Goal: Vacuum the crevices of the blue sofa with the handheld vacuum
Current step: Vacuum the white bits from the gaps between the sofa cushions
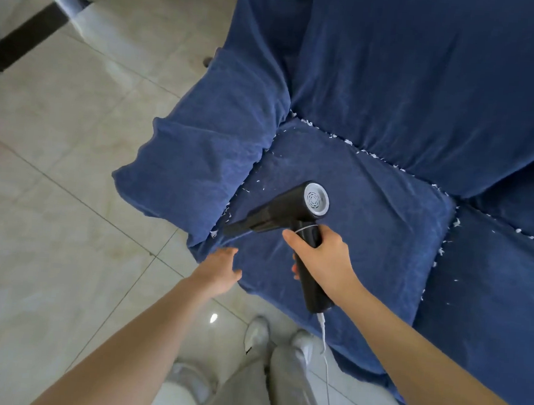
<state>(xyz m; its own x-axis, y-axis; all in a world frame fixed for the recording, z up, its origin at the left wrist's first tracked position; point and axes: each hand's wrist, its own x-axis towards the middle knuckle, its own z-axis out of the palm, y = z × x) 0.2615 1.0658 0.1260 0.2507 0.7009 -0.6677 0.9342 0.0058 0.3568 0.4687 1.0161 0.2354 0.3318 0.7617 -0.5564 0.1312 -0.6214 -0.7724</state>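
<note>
The blue sofa (394,84) fills the upper right of the head view. White crumbs (345,141) line the crevices around its seat cushion (368,225). My right hand (322,253) grips the handle of the black handheld vacuum (290,216). Its narrow nozzle points left into the crevice beside the armrest (199,153), near the cushion's front corner. My left hand (219,271) hovers with relaxed fingers over the cushion's front left edge and holds nothing.
A white cord (325,342) hangs from the vacuum's handle down past my legs. My white shoes (260,331) stand on the pale tiled floor (68,220) right at the sofa's front. A second seat cushion (489,297) lies to the right.
</note>
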